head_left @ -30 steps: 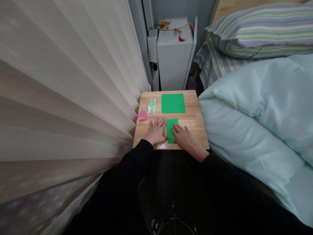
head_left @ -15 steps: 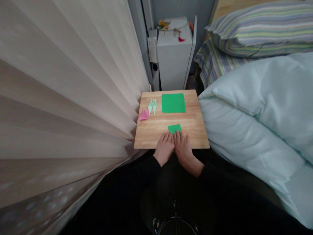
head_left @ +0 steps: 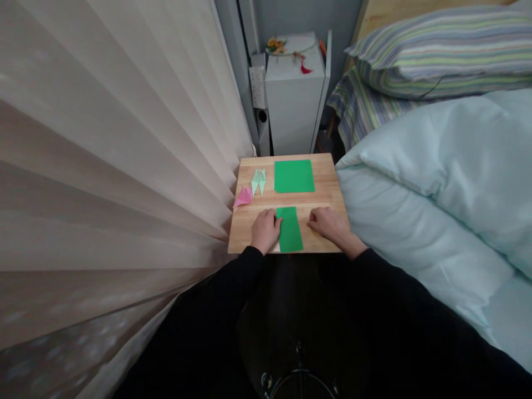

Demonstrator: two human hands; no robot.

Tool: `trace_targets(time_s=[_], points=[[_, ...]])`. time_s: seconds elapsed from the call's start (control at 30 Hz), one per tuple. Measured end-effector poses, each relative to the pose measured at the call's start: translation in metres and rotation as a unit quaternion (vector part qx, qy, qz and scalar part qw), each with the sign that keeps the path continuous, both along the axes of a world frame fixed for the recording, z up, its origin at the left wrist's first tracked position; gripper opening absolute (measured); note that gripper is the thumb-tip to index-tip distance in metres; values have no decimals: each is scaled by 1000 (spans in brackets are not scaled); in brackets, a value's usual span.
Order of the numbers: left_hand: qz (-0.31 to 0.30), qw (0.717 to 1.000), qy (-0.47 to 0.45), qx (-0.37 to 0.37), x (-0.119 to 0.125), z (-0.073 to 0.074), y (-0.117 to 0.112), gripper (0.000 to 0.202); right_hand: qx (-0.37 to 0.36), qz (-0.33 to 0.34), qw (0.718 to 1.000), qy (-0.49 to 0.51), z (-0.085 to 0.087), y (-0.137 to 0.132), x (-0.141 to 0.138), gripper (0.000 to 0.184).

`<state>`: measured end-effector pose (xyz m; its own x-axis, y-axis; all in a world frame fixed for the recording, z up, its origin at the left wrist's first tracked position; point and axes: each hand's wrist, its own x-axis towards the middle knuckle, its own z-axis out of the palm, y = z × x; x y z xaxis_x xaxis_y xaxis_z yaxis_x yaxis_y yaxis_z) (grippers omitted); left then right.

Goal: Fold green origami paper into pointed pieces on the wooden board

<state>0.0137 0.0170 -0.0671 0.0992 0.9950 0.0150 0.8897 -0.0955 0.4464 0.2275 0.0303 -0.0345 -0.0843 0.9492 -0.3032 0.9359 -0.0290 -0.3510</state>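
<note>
A folded sheet of green paper point(head_left: 290, 230) lies near the front edge of a small wooden board point(head_left: 245, 235), with a sliver of white showing at its lower left. My left hand point(head_left: 266, 228) is closed at the paper's left edge, the thumb along it and the curled fingers partly hidden. To the right of the paper, separated by a strip of bare wood, my right hand point(head_left: 329, 223) rests with its fingers curled in and nothing visible in them.
Behind the paper lies a larger green sheet or stack point(head_left: 294, 176). Folded pale green paper point(head_left: 258, 182) and a folded pink paper piece point(head_left: 243, 197) sit at the left. A curtain point(head_left: 166, 166) borders the left side, a duvet point(head_left: 415, 183) the right, a white cabinet point(head_left: 293, 111) the back.
My hands have moved apart, left hand leftward and right hand rightward. The green paper now shows as a taller upright strip, no longer mostly covered by my hands.
</note>
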Motion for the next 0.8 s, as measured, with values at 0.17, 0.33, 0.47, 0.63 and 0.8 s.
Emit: trace_targets(time_s=[0.17, 0.33, 0.47, 0.63, 0.8], points=[[-92, 989, 85, 83, 5, -11, -7, 51, -54, -18, 997, 44, -25, 8, 0, 10], [-211, 969, 125, 31, 11, -20, -18, 62, -147, -76, 975, 151, -41, 18, 3, 22], [-241, 961, 133, 22, 12, -22, -20, 63, -196, -137, 945, 224, -47, 24, 1, 29], [-246, 960, 129, 24, 11, -22, -20, 63, -212, -184, 921, 271, -47, 31, -1, 35], [-245, 960, 130, 26, 12, -22, -21, 65, -207, -199, 914, 286, -51, 35, 0, 36]])
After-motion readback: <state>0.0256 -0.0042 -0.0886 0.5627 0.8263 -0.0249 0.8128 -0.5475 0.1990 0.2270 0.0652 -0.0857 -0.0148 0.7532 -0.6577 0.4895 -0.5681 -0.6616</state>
